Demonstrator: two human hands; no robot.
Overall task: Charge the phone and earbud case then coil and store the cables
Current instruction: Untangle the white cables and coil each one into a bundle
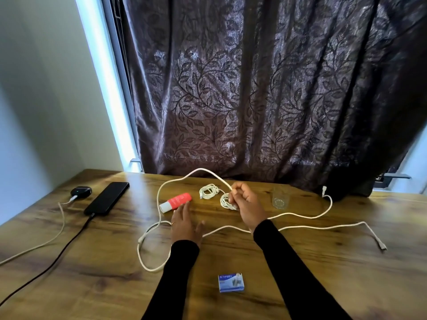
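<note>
Nearest me on the wooden table lies a small blue box. Beyond it, my right hand pinches a long white cable, gathering loops of it into a small coil under my fingers. My left hand rests flat and open, holding nothing, beside a red tube. A second coiled cable sits between. Far left, the black phone and earbud case lie plugged in.

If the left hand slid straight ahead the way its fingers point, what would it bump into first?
Most likely the red tube. The left hand lies flat and open on the table, and its fingertips already sit right beside the tube, perhaps touching; the picture cannot settle that.
</note>
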